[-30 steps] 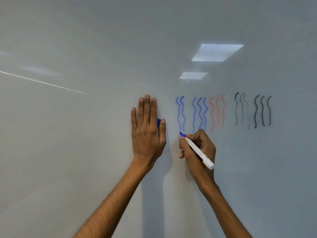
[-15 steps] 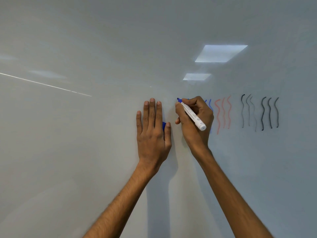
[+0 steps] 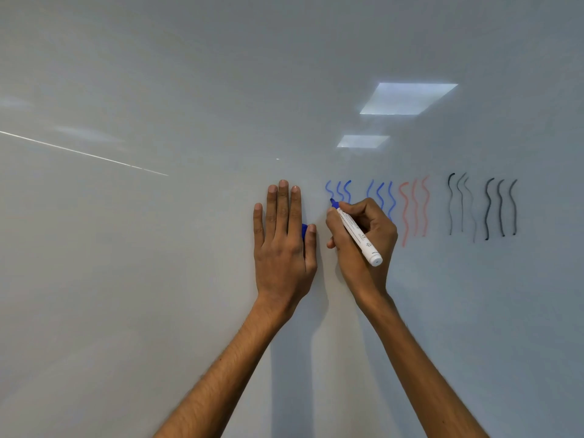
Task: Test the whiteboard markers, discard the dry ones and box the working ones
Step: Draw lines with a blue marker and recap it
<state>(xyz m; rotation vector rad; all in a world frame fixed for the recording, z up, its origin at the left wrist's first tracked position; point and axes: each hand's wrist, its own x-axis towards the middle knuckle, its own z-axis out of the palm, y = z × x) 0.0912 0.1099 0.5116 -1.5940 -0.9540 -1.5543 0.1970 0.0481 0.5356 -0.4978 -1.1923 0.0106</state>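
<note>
My right hand (image 3: 363, 245) grips a white whiteboard marker (image 3: 357, 233) with a blue tip, and the tip touches the whiteboard (image 3: 158, 248) partway down a wavy blue line (image 3: 330, 192). Two more blue wavy lines stand just right of it. My left hand (image 3: 282, 241) lies flat against the board, fingers straight, with a blue marker cap (image 3: 304, 230) tucked between thumb and index finger.
Further right on the board are another group of blue wavy lines (image 3: 380, 197), faint red ones (image 3: 414, 208) and two groups of black ones (image 3: 486, 207). Ceiling lights (image 3: 407, 98) reflect in the glossy surface above. No box or bin is in view.
My right hand rose from the bottom of the blue lines to their top, then came partway down, leaving a new wavy blue line at the left of the group. My left hand stayed put.
</note>
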